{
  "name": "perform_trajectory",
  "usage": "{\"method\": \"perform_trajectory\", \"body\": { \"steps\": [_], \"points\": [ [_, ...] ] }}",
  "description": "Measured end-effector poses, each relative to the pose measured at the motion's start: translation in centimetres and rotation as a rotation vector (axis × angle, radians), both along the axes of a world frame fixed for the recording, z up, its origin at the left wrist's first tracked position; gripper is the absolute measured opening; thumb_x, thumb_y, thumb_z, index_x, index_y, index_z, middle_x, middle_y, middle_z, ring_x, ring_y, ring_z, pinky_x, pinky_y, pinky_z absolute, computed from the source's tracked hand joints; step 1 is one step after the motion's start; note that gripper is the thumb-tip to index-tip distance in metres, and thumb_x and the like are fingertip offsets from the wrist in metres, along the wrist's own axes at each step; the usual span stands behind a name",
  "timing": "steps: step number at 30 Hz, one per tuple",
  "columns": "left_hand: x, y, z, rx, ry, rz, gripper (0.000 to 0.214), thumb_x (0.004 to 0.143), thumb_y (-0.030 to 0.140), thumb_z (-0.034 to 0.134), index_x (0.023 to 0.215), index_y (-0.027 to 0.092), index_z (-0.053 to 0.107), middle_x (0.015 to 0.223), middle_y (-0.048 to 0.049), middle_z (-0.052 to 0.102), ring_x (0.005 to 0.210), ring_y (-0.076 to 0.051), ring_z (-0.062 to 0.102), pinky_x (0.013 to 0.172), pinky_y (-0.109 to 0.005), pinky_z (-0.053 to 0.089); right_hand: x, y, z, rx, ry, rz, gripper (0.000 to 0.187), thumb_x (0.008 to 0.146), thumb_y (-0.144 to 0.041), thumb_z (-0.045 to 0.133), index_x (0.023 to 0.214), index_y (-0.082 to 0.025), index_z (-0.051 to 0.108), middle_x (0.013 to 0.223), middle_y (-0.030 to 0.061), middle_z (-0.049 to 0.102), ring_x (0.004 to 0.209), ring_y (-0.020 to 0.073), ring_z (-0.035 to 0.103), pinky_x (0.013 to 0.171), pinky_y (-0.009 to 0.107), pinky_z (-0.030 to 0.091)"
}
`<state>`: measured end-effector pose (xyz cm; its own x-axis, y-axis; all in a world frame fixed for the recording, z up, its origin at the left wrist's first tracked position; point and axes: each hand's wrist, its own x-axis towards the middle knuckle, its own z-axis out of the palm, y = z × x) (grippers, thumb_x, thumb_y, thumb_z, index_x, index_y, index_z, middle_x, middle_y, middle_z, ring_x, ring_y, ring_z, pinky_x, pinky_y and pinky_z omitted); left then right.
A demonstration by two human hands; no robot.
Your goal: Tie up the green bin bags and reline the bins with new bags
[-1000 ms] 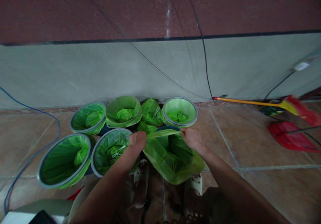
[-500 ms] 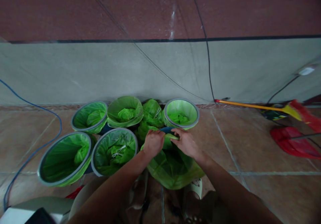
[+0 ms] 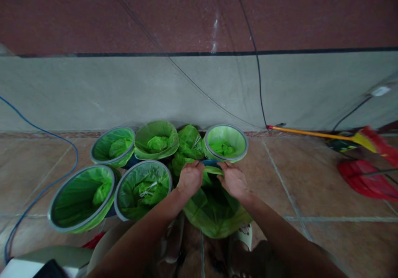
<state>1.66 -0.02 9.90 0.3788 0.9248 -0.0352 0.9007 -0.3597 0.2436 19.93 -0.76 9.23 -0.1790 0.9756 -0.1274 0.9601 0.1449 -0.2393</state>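
while both hands (image 3: pixel 190 177) (image 3: pixel 234 180) grip a green bag (image 3: pixel 218 222), bins (image 3: pixel 74 195) hold crumpled plastic (image 3: pixel 148 191).

head cam | looks forward-down | lined bins (image 3: pixel 74 201) near, wall (image 3: pixel 130 91) beyond

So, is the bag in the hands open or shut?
Open: the green bag gapes, its dark interior visible, left hand and right hand at its far edge.

The left arm (image 3: pixel 146 232) and right arm (image 3: pixel 276 228) extended forward, converging; the left hand (image 3: pixel 190 178) and right hand (image 3: pixel 234 180) sat level, near each other, fingers (image 3: pixel 195 165) curled.
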Motion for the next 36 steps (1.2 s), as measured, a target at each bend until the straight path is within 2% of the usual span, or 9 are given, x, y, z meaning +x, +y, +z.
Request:
{"method": "perform_trajectory", "body": {
  "steps": [2, 4, 8, 15, 19, 27, 30, 34, 36],
  "points": [
    [0.1, 0.0, 0.1, -0.019, 0.000, -0.001, 0.022, 0.093, 0.014, 0.042, 0.098, 0.018, 0.063, 0.099, -0.0077, 0.063, 0.092, -0.020, 0.062, 0.086, -0.032, 0.049, -0.4, -0.1, 0.2, 0.048, 0.078, 0.064, 0.036, 0.089, -0.024, 0.056, 0.124, -0.019, 0.062, 0.119, 0.0102, 0.065, 0.108, 0.0236, 0.059, 0.096, 0.033, 0.043],
    [0.2, 0.0, 0.1, -0.052, 0.018, -0.003, 0.023, 0.092, 0.012, 0.041, 0.100, 0.016, 0.062, 0.101, -0.0082, 0.063, 0.091, -0.019, 0.062, 0.084, -0.031, 0.050, -0.7, 0.0, 0.4, 0.042, 0.130, 0.131, 0.023, 0.093, -0.022, 0.050, 0.105, -0.019, 0.069, 0.107, 0.0081, 0.068, 0.103, 0.0204, 0.060, 0.093, 0.029, 0.042],
    [0.3, -0.1, 0.3, -0.146, 0.091, -0.010, 0.026, 0.090, 0.007, 0.041, 0.104, 0.015, 0.061, 0.104, -0.0095, 0.062, 0.085, -0.019, 0.064, 0.079, -0.031, 0.052, -0.3, 0.3, 0.4, -0.011, 0.170, 0.144, 0.025, 0.094, -0.019, 0.048, 0.087, -0.019, 0.072, 0.093, 0.0061, 0.069, 0.091, 0.0174, 0.063, 0.083, 0.026, 0.043],
    [0.2, 0.0, 0.7, -0.199, 0.153, -0.033, 0.029, 0.088, 0.005, 0.040, 0.102, 0.014, 0.064, 0.106, -0.0116, 0.061, 0.085, -0.019, 0.066, 0.080, -0.032, 0.052, 0.6, 0.7, 0.0, 0.014, 0.289, 0.034, 0.027, 0.091, -0.016, 0.048, 0.104, -0.019, 0.071, 0.108, 0.0065, 0.071, 0.102, 0.0185, 0.064, 0.094, 0.028, 0.045],
    [0.1, 0.0, 0.7, -0.207, 0.176, -0.001, 0.032, 0.089, 0.006, 0.037, 0.102, 0.013, 0.066, 0.103, -0.0127, 0.063, 0.084, -0.020, 0.066, 0.079, -0.034, 0.052, 0.5, 0.5, 0.1, 0.002, 0.272, 0.025, 0.040, 0.085, -0.011, 0.053, 0.122, -0.020, 0.065, 0.118, 0.0072, 0.069, 0.106, 0.0189, 0.064, 0.097, 0.029, 0.045],
    [-0.1, -0.5, 0.4, -0.014, 0.065, -0.029, 0.027, 0.090, 0.039, 0.055, 0.105, 0.020, 0.068, 0.107, -0.0105, 0.064, 0.106, -0.028, 0.056, 0.095, -0.045, 0.042, 0.0, 0.6, 0.4, -0.072, 0.201, 0.030, 0.028, 0.090, -0.017, 0.049, 0.105, -0.022, 0.071, 0.109, 0.0055, 0.073, 0.100, 0.0210, 0.067, 0.090, 0.030, 0.046],
    [0.0, -0.5, 0.6, -0.020, 0.068, -0.047, 0.023, 0.092, 0.035, 0.053, 0.097, 0.021, 0.070, 0.104, -0.0094, 0.066, 0.105, -0.027, 0.056, 0.098, -0.046, 0.038, 0.0, 0.5, 0.4, -0.077, 0.209, 0.015, 0.030, 0.089, -0.018, 0.050, 0.112, -0.022, 0.069, 0.110, 0.0049, 0.073, 0.099, 0.0207, 0.066, 0.089, 0.030, 0.046],
    [0.4, -0.5, 0.8, -0.010, 0.076, -0.064, 0.022, 0.093, 0.027, 0.051, 0.091, 0.019, 0.071, 0.099, -0.0100, 0.067, 0.103, -0.026, 0.058, 0.102, -0.049, 0.034, -0.5, -0.1, 0.8, 0.064, 0.157, 0.075, 0.053, 0.083, -0.020, 0.060, 0.136, -0.018, 0.055, 0.126, 0.0106, 0.064, 0.115, 0.0269, 0.057, 0.099, 0.037, 0.041],
    [0.6, -0.6, 0.8, -0.010, 0.079, -0.071, 0.023, 0.093, 0.026, 0.050, 0.093, 0.019, 0.072, 0.099, -0.0105, 0.067, 0.102, -0.027, 0.058, 0.103, -0.049, 0.033, -0.9, -0.4, 1.1, 0.134, 0.142, 0.154, 0.052, 0.082, -0.018, 0.061, 0.135, -0.019, 0.056, 0.129, 0.0109, 0.061, 0.118, 0.0280, 0.052, 0.102, 0.040, 0.037]
  ]
}}
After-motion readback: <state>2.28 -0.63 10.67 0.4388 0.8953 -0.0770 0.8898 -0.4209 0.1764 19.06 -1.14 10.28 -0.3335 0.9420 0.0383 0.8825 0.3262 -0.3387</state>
